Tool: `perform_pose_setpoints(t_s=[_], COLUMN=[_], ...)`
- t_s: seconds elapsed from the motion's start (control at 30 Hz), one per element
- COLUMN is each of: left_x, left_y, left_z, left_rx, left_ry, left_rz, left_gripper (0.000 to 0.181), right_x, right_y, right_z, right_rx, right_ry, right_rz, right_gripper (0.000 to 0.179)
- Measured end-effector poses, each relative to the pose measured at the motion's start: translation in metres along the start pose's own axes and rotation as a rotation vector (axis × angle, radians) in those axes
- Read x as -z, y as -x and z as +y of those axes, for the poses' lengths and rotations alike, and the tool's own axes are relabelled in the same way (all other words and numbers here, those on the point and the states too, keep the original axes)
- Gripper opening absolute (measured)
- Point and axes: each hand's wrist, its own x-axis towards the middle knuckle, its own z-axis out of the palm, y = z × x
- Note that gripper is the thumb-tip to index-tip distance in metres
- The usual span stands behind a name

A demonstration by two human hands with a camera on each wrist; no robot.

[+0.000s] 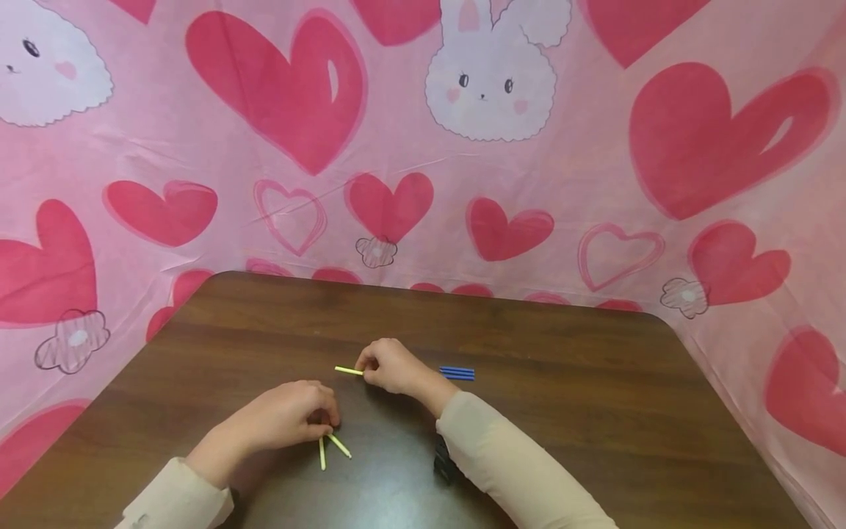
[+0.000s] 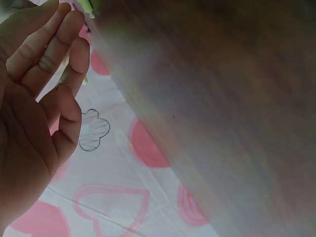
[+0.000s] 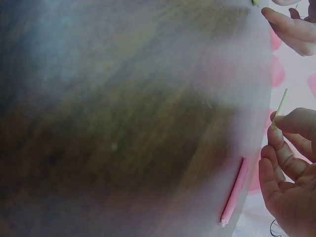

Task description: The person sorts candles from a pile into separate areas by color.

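My right hand (image 1: 394, 367) pinches a thin yellow-green stick (image 1: 348, 370) between thumb and fingertip; its free end points left in the head view, upward in the right wrist view. Lower and to the left, my left hand (image 1: 300, 415) bends over two more yellow-green sticks. One stick (image 1: 322, 454) points nearly straight toward me, the other (image 1: 340, 446) slants right, and their far ends meet under the thumb and fingertips. In the left wrist view the fingers (image 2: 52, 54) curl with a stick end (image 2: 87, 7) just beyond them.
Several blue sticks (image 1: 457, 373) lie side by side just behind the right wrist. A pink stick (image 3: 233, 192) shows on the table in the right wrist view. The dark wooden table (image 1: 562, 411) ends at a pink heart-patterned cloth (image 1: 396, 158) behind.
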Motion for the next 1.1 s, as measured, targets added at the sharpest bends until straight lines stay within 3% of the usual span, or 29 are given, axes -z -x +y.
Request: perform_pose_setpoints(t_s=[0.67, 1.1], left_x=[-0.002, -0.0019], left_y=[0.0024, 0.0019], left_z=[0.0021, 0.0025], left_rx=[-0.008, 0.01], left_ry=[-0.013, -0.012], left_rz=[0.009, -0.004], left_gripper=[0.009, 0.009], right_x=[-0.0023, 0.0063], right_y=[-0.0053, -0.0015], right_z=[0.0054, 0.0039], right_rx=[-0.013, 0.013], right_ry=[0.062, -0.039], right_rz=[-0.01, 0.032], right_gripper=[0.009, 0.012])
